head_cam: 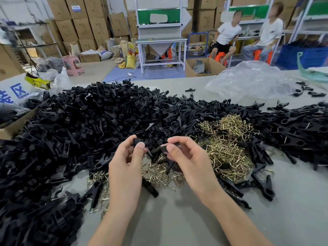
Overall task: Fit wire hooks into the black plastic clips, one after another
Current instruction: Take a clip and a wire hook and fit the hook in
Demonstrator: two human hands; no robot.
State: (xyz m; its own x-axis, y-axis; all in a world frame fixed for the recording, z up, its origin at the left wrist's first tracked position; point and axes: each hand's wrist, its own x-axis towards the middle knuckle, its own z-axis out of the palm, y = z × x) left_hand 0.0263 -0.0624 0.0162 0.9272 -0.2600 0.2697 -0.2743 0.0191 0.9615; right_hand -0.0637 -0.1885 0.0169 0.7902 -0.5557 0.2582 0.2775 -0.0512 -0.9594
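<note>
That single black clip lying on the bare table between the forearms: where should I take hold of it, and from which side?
Pinch the lone black clip across its narrow sides at mid-body, coming straight down from above. It lies flat and diagonal on the table, its near end clear of the wire hooks, so fingers probably fit either side there.

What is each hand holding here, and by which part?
The left hand pinches a black clip between thumb and fingers, near one end. The right hand pinches a second black piece by its end.

Clip [140,140] mostly behind left thumb [139,148]
</note>
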